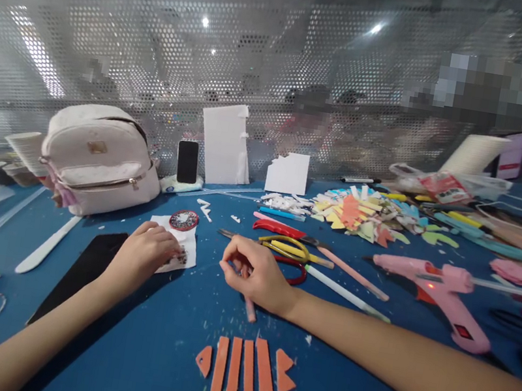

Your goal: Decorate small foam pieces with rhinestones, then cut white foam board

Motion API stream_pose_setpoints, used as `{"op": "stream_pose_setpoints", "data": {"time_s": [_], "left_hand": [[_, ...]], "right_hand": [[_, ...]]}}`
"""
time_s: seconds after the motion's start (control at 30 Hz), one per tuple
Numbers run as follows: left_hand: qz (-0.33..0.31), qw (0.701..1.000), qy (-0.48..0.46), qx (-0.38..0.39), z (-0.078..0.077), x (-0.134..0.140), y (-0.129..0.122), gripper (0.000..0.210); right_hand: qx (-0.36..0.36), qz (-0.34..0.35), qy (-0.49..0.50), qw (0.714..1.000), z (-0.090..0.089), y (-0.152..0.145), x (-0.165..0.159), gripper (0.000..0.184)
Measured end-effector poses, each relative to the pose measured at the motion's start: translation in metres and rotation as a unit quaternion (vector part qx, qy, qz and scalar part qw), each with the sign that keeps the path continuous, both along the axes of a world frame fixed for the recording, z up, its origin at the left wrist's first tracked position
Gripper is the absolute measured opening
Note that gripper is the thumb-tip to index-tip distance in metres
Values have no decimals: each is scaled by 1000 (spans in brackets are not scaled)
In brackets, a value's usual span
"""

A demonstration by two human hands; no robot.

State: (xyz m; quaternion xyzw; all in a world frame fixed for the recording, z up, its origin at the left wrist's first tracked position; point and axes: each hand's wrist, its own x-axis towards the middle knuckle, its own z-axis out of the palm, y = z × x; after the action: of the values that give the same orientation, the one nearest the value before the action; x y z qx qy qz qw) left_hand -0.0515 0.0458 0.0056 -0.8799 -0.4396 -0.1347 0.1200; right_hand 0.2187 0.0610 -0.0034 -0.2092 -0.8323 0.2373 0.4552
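Note:
My left hand [146,250] lies over a small white sheet of paper [188,247], its fingers lightly bent and touching a patch of small dark bits [176,257]. A red-rimmed round lid [184,219] with dark and pale specks rests on the sheet's far part. My right hand [256,271] is closed in a pinch above the table; whatever it holds is hidden or too small to name. Below that hand shows the end of a pinkish stick [249,310]. Nearer me, several orange foam pieces [235,366] are laid in a row like a striped fish.
Red-handled scissors [293,271], a red-handled tool [278,227] and sticks lie beyond my right hand. A pink glue gun [443,294] is at the right, foam scraps [362,210] behind. A backpack [101,160], a phone [187,162] and a black flat piece [81,266] are leftward.

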Motion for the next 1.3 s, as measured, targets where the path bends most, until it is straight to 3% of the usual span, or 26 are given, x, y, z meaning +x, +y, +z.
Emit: {"op": "stream_pose_setpoints", "data": {"time_s": [0.33,0.6,0.77,1.07,1.3], "left_hand": [[-30,1000,-2,-7,3,8,0,23],[-11,994,-102,-27,2,-8,12,14],[3,982,-177,-64,6,-9,4,9],[-103,959,-184,-188,4,23,-20,16],[-118,952,-191,-210,3,22,-21,15]], "right_hand": [[-7,0,-12,1000,0,0,-1,8],[-6,4,-11,1000,0,1,-1,8],[-5,0,-11,1000,-1,1,-1,7],[-30,0,-3,1000,2,0,0,9],[-33,-3,-4,999,1,0,0,9]]}}
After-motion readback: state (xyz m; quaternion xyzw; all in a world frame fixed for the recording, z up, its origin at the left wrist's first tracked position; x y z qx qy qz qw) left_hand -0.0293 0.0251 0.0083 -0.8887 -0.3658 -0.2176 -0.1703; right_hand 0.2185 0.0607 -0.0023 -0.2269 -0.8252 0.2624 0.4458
